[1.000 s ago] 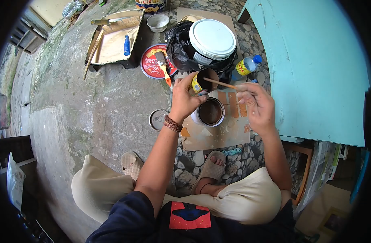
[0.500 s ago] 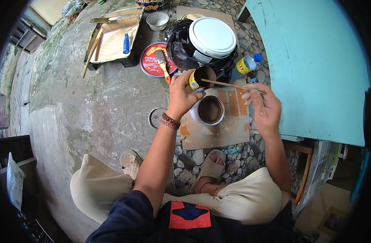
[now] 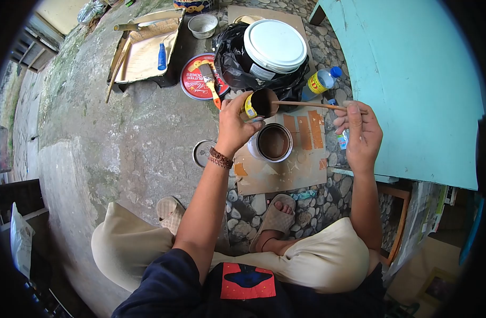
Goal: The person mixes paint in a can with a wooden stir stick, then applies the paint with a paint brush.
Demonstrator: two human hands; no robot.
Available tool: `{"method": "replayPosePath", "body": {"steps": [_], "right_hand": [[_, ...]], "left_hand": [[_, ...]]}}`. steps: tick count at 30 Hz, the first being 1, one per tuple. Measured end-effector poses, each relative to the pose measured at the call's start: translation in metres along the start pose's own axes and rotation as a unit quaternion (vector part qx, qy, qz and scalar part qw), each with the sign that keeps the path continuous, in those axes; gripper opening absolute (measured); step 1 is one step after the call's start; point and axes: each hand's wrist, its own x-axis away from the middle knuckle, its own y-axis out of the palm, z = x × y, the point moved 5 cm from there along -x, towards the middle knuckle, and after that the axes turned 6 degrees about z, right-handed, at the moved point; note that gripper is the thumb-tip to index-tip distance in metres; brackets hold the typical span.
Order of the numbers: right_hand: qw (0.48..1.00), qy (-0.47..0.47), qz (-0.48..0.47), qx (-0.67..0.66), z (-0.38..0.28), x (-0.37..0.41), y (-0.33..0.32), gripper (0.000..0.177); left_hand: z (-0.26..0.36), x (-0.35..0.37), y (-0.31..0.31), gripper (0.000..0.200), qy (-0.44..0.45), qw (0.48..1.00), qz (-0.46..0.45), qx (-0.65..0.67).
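My left hand (image 3: 236, 123) grips a small can (image 3: 249, 106) with a yellow label, tilted so its dark mouth faces right. In my right hand (image 3: 362, 127) is a thin wooden stick (image 3: 312, 105), held near its right end; its other end is at the can's mouth. Just below the small can, an open paint can (image 3: 274, 143) with brown contents stands on a piece of cardboard (image 3: 264, 179). A round metal lid (image 3: 202, 153) lies on the floor left of it.
A white-lidded bucket (image 3: 275, 46) sits in black plastic beside a bottle (image 3: 321, 84). A brush (image 3: 210, 85) lies on a red cookie tin lid (image 3: 192, 79). Farther left is a paint tray (image 3: 142, 58). A turquoise surface (image 3: 412, 95) fills the right.
My right hand has moved right, drawing the stick partly out of the small can. My left hand and the can have stayed nearly in place.
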Motion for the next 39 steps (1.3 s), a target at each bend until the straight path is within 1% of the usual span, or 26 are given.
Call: {"method": "replayPosePath", "body": {"steps": [1, 3, 4, 5, 7, 10, 11, 12, 13, 14, 15, 16, 18, 19, 20, 22, 24, 26, 28, 29, 31, 32, 34, 35, 37, 39], "right_hand": [[1.000, 0.002, 0.001, 0.001, 0.001, -0.001, 0.004, 0.025], [0.999, 0.018, -0.047, 0.018, 0.007, -0.003, 0.023, 0.023], [0.996, 0.005, -0.063, 0.056, 0.010, -0.006, 0.035, 0.022], [0.997, 0.008, -0.061, 0.056, 0.019, -0.010, 0.044, 0.022], [0.989, -0.040, -0.111, 0.090, 0.032, -0.019, 0.063, 0.023], [0.986, -0.024, -0.124, 0.109, 0.035, -0.027, 0.076, 0.025], [0.986, -0.021, -0.123, 0.108, 0.037, -0.031, 0.081, 0.025], [0.984, -0.037, -0.136, 0.107, 0.038, -0.034, 0.085, 0.028], [0.982, -0.050, -0.148, 0.107, 0.039, -0.035, 0.089, 0.030], [0.982, -0.043, -0.163, 0.088, 0.038, -0.036, 0.093, 0.036], [0.970, -0.027, -0.174, 0.171, 0.038, -0.037, 0.093, 0.046], [0.970, -0.016, -0.163, 0.178, 0.036, -0.037, 0.088, 0.045], [0.971, -0.001, -0.152, 0.185, 0.045, -0.033, 0.074, 0.043], [0.978, 0.017, -0.155, 0.137, 0.061, -0.025, 0.059, 0.040], [0.983, 0.032, -0.156, 0.088, 0.078, -0.017, 0.044, 0.037], [0.967, 0.091, -0.186, 0.147, 0.119, 0.020, 0.013, 0.040], [0.955, 0.148, -0.194, 0.166, 0.170, 0.070, 0.000, 0.062], [0.967, 0.104, -0.187, 0.138, 0.185, 0.118, 0.015, 0.094], [0.974, 0.122, -0.141, 0.129, 0.204, 0.152, 0.041, 0.116], [0.974, 0.127, -0.141, 0.126, 0.209, 0.157, 0.057, 0.116], [0.994, 0.068, -0.068, 0.045, 0.211, 0.152, 0.074, 0.123], [0.994, 0.074, -0.068, 0.043, 0.215, 0.149, 0.080, 0.123], [0.996, -0.014, -0.085, 0.027, 0.215, 0.141, 0.090, 0.125], [0.996, -0.011, -0.085, 0.023, 0.218, 0.140, 0.091, 0.125], [0.998, -0.041, -0.050, -0.015, 0.216, 0.134, 0.091, 0.126], [0.997, -0.057, -0.047, -0.014, 0.207, 0.131, 0.089, 0.123]], "left_hand": [[-0.001, 0.001, 0.001, 0.074, 0.000, 1.000, -0.002, 0.000], [-0.004, 0.003, 0.005, 0.074, -0.003, 1.000, -0.022, 0.007], [-0.008, 0.004, 0.007, 0.074, -0.003, 1.000, -0.025, 0.006], [-0.011, 0.005, 0.008, 0.074, -0.010, 0.999, -0.027, 0.018], [-0.013, 0.006, 0.009, 0.074, -0.015, 0.999, -0.032, 0.028], [-0.016, 0.006, 0.006, 0.076, -0.035, 0.998, -0.052, 0.017], [-0.019, 0.006, 0.005, 0.076, -0.058, 0.996, -0.048, 0.037], [-0.022, 0.009, 0.005, 0.076, -0.083, 0.994, -0.047, 0.058], [-0.023, 0.009, 0.006, 0.078, -0.082, 0.992, -0.039, 0.088], [-0.027, 0.010, 0.007, 0.077, -0.099, 0.989, -0.041, 0.101], [-0.032, 0.012, 0.006, 0.077, -0.116, 0.986, -0.045, 0.112], [-0.040, 0.014, 0.008, 0.074, -0.135, 0.980, -0.049, 0.136], [-0.070, 0.021, 0.010, 0.073, -0.124, 0.985, -0.034, 0.112], [-0.078, 0.025, 0.009, 0.071, -0.112, 0.990, -0.015, 0.089], [-0.075, 0.029, 0.004, 0.069, -0.151, 0.984, -0.011, 0.089], [-0.083, 0.038, 0.003, 0.069, -0.160, 0.985, -0.006, 0.068], [-0.079, 0.043, -0.002, 0.071, -0.162, 0.987, 0.009, 0.020], [-0.080, 0.049, 0.000, 0.071, -0.150, 0.989, 0.015, 0.000], [-0.083, 0.059, 0.003, 0.067, -0.136, 0.990, 0.014, -0.032], [-0.083, 0.061, 0.003, 0.067, -0.137, 0.990, 0.011, -0.037], [-0.081, 0.067, 0.004, 0.064, -0.208, 0.977, 0.008, 0.053], [-0.076, 0.068, 0.002, 0.061, -0.209, 0.978, 0.006, 0.021], [-0.072, 0.070, 0.001, 0.060, -0.225, 0.974, -0.004, 0.023], [-0.071, 0.071, 0.001, 0.059, -0.241, 0.970, -0.009, 0.029], [-0.071, 0.073, 0.002, 0.059, -0.238, 0.971, -0.011, 0.019], [-0.072, 0.076, 0.003, 0.059, -0.238, 0.971, -0.013, 0.010]]}}
